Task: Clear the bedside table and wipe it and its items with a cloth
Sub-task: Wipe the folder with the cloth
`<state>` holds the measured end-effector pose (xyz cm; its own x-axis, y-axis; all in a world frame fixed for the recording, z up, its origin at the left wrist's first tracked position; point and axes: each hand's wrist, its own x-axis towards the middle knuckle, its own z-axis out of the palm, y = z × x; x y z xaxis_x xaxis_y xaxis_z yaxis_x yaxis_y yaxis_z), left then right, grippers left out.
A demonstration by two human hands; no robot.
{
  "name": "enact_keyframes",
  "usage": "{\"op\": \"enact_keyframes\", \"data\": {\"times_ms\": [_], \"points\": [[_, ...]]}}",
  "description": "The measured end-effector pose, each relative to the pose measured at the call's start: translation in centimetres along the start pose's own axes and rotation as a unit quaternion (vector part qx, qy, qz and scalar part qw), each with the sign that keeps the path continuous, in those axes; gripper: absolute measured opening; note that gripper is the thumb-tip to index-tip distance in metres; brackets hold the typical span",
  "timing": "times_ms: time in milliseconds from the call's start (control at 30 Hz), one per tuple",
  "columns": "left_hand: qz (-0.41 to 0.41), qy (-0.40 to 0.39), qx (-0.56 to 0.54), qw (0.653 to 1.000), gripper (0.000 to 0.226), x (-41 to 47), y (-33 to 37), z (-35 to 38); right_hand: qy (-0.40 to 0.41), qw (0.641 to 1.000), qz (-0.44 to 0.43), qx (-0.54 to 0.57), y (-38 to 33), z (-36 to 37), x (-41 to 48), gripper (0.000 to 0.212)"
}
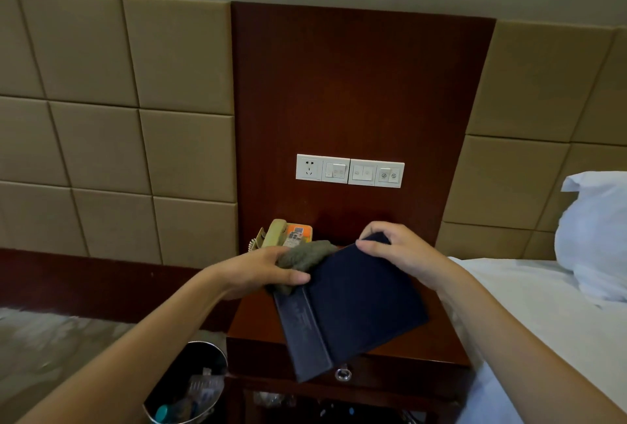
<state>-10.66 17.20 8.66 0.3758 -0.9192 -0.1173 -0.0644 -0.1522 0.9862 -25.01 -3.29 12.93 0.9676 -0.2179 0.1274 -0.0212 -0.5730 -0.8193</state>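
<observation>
A dark blue folder (353, 305) is held tilted above the dark wooden bedside table (437, 349). My right hand (397, 250) grips the folder's far top edge. My left hand (264, 271) holds a bunched olive-green cloth (305, 254) pressed against the folder's upper left corner. At the back left of the table stands a beige telephone (276, 233) with an orange label panel. The folder hides most of the tabletop.
A metal waste bin (200, 379) with rubbish stands on the floor left of the table. A bed with white sheets (529, 315) and a pillow (597, 233) lies to the right. Wall sockets and switches (349, 170) sit on the wood panel behind. A drawer knob (343, 374) faces front.
</observation>
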Motion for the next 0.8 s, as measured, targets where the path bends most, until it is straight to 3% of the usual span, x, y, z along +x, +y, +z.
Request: {"op": "enact_keyframes", "data": {"times_ms": [100, 200, 300, 433, 533, 667, 800], "points": [[0.014, -0.006, -0.025, 1.0, 0.054, 0.3, 0.4, 1.1, 0.038, 0.999, -0.004, 0.026, -0.5, -0.6, 0.0, 0.013], [0.052, 0.087, -0.137, 0.985, 0.04, 0.9, 0.5, 2.2, 0.1, 0.992, 0.002, 0.076, -0.2, -0.5, 0.0, 0.014], [0.068, 0.173, -0.186, 0.965, 0.043, 1.8, 0.4, 2.9, 0.15, 0.984, 0.009, 0.099, 0.7, 0.1, 0.2, 0.014], [0.061, 0.225, -0.266, 0.935, 0.025, 2.1, 0.2, 3.7, 0.173, 0.978, 0.019, 0.112, 1.5, 0.7, 0.4, 0.014], [0.057, 0.254, -0.334, 0.906, 0.026, 2.4, -0.4, 4.0, 0.174, 0.979, 0.017, 0.101, 1.6, 0.7, 0.3, 0.014], [0.039, 0.205, -0.364, 0.908, 0.027, 2.1, -1.1, 3.9, 0.174, 0.981, 0.024, 0.087, 1.8, 0.2, -0.3, 0.015], [0.039, 0.131, -0.298, 0.945, 0.043, 1.6, -1.6, 3.1, 0.158, 0.984, 0.032, 0.072, 2.0, -0.1, -0.8, 0.014]]}}
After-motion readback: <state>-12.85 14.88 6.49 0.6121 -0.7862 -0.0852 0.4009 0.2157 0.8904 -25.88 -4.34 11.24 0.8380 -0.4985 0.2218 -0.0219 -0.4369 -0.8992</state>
